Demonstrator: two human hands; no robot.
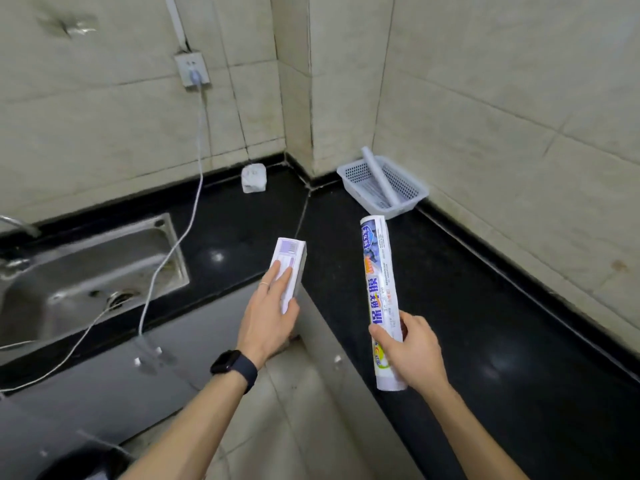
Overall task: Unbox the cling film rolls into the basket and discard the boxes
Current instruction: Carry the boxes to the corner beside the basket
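— What do we have nearest us?
— Our left hand [268,317], a watch [230,367] on its wrist, holds the box [292,251] by its near end. The fingers lie flat along the top and the thumb clamps the side. The box points away from us, in the air over the counter [485,306] edge.
— And our right?
— Our right hand [408,351] is curled round the roll [377,271], low on its length. The roll, in its printed wrap, stands tilted above the counter, apart from the box.
— Farther out?
— On the left we see the sink [86,271], with a cable [166,258] crossing it up to a wall socket [192,69]. In the far corner the basket [412,188] sits on the counter by the wall. A second roll [381,178] lies in it, one end propped over the back rim.
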